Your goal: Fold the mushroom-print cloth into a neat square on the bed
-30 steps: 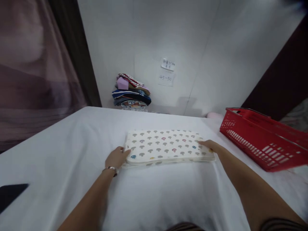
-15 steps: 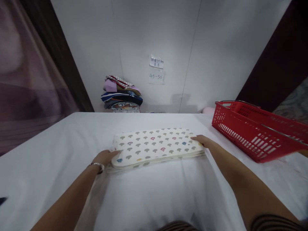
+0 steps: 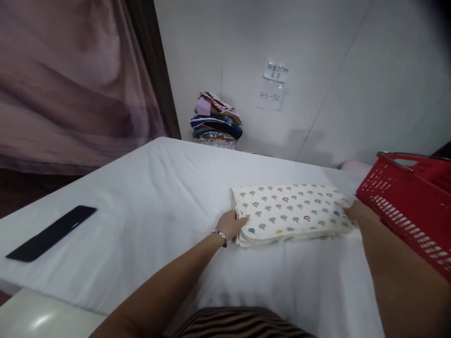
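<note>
A folded white cloth point(image 3: 289, 211) printed with grey, red and blue mushrooms lies on the white-covered table in several layers. My left hand point(image 3: 230, 224), with a silver bracelet at the wrist, grips its left end, thumb on top and the fingers partly hidden at the edge. At the cloth's right end is my right hand point(image 3: 352, 213), blurred, with its thumb side against the fabric and the other fingers hidden.
A red plastic basket point(image 3: 408, 206) stands at the right. On the table's left lies a flat black strip point(image 3: 52, 234). Folded clothes point(image 3: 216, 119) are stacked beyond the far edge, near paper signs point(image 3: 271, 96) on the wall. A pink curtain point(image 3: 70, 84) hangs at the left.
The view has turned left, bringing the whole black strip into sight. Both hands remain at the ends of the folded cloth, whose left layers now look more even.
</note>
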The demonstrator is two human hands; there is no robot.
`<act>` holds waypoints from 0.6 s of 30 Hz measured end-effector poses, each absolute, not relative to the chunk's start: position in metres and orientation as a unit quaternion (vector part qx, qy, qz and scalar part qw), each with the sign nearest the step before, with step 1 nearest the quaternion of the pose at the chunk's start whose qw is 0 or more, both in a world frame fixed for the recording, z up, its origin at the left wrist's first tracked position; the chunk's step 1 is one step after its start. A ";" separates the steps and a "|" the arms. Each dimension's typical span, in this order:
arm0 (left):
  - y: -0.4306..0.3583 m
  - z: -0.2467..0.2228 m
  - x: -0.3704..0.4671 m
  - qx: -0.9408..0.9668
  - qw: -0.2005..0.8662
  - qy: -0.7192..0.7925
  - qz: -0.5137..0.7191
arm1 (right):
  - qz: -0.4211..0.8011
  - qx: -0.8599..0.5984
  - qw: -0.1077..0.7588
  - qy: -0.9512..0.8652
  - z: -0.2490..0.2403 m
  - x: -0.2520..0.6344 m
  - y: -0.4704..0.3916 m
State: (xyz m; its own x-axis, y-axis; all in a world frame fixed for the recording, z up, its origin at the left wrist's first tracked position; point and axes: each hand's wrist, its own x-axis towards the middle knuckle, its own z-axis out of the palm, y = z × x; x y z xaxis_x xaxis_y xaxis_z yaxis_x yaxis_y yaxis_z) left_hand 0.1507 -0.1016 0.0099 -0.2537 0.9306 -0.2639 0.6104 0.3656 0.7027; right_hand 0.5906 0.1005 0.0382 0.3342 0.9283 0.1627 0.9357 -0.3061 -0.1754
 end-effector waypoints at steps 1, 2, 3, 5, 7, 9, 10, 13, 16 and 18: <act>-0.103 0.010 0.151 0.501 0.343 0.757 0.241 | -0.018 -0.809 0.103 -0.578 0.035 0.583 0.096; -0.104 0.011 0.150 0.487 0.357 0.759 0.243 | -0.019 -0.799 0.100 -0.592 0.033 0.572 0.092; -0.105 0.012 0.148 0.469 0.378 0.759 0.247 | -0.019 -0.778 0.115 -0.618 0.033 0.557 0.087; -0.106 0.014 0.146 0.429 0.421 0.754 0.264 | 0.025 -0.702 0.190 -0.686 0.034 0.513 0.075; -0.106 0.016 0.145 0.393 0.457 0.744 0.288 | 0.141 -0.641 0.237 -0.716 0.038 0.456 0.056; -0.106 0.017 0.145 0.368 0.485 0.730 0.311 | 0.294 -0.564 0.262 -0.726 0.041 0.395 0.030; -0.107 0.017 0.145 0.358 0.498 0.723 0.319 | 0.335 -0.536 0.261 -0.730 0.042 0.365 0.017; -0.111 0.017 0.144 0.353 0.527 0.701 0.327 | 0.304 -0.478 0.215 -0.796 0.044 0.292 -0.018; -0.116 0.018 0.138 0.385 0.547 0.676 0.309 | 0.223 -0.491 0.165 -0.826 0.041 0.252 -0.034; -0.116 0.018 0.130 0.406 0.549 0.670 0.292 | 0.189 -0.511 0.130 -0.828 0.038 0.241 -0.035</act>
State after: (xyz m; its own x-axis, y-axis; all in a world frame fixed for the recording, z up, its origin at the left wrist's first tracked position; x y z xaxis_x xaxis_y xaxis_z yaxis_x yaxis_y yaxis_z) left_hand 0.1301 -0.1158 0.0182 -0.0681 0.8641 -0.4986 0.2238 0.5003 0.8364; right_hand 0.2411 -0.0352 0.0382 -0.4429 0.8963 0.0220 0.7975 0.4051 -0.4470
